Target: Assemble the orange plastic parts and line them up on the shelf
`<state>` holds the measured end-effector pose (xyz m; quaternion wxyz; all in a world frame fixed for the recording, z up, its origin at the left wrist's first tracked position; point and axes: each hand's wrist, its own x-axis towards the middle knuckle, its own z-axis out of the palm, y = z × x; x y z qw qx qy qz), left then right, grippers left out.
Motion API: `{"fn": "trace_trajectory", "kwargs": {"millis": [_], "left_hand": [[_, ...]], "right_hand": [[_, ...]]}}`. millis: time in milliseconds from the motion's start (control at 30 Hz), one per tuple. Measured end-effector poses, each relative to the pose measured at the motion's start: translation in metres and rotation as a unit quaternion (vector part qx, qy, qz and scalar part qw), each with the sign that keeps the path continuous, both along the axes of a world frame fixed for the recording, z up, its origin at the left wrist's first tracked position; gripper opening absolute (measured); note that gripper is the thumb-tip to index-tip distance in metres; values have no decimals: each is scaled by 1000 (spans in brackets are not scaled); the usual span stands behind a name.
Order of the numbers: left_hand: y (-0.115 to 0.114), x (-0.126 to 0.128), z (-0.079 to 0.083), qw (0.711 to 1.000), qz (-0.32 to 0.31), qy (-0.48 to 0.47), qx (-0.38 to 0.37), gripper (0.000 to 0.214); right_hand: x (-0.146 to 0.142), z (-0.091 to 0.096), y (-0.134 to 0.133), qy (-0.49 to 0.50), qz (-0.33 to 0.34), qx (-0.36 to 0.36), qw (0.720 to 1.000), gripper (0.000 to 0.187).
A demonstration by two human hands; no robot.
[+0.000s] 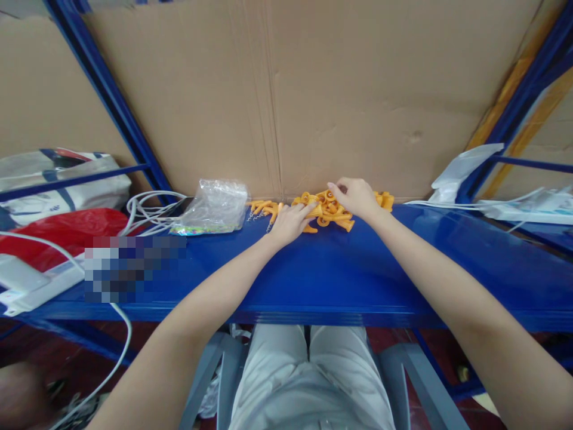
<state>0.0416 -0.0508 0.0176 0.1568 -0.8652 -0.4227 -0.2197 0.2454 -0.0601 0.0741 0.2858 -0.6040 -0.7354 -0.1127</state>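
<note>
Blue tabletop (340, 275), yellow parts (332, 208), cardboard (335, 89)

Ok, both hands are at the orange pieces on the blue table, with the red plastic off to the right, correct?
No, the red plastic is off to the left, as the head view shows. The left hand and right hand are indeed at the orange pieces on the blue table.
</note>
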Motion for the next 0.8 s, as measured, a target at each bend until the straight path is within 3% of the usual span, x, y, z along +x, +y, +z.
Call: {"fn": "trace_trajectory", "kwargs": {"millis": [200,400,567,800], "left_hand": [[1,-4,3,1000,-4,-1,2,45],[2,-5,4,1000,-14,13,5,47],[6,-5,0,998,-52,20,17,51],[16,-10,-3,997,-68,-9,44,44]], "right_hand": [[-13,-11,-19,-71,144,-94,982,36],[0,-24,-15,23,161,-86,983,41],[-1,-28,-10,65,217,-93,970,33],[2,-38,0,130,222,-92,962,29]]}}
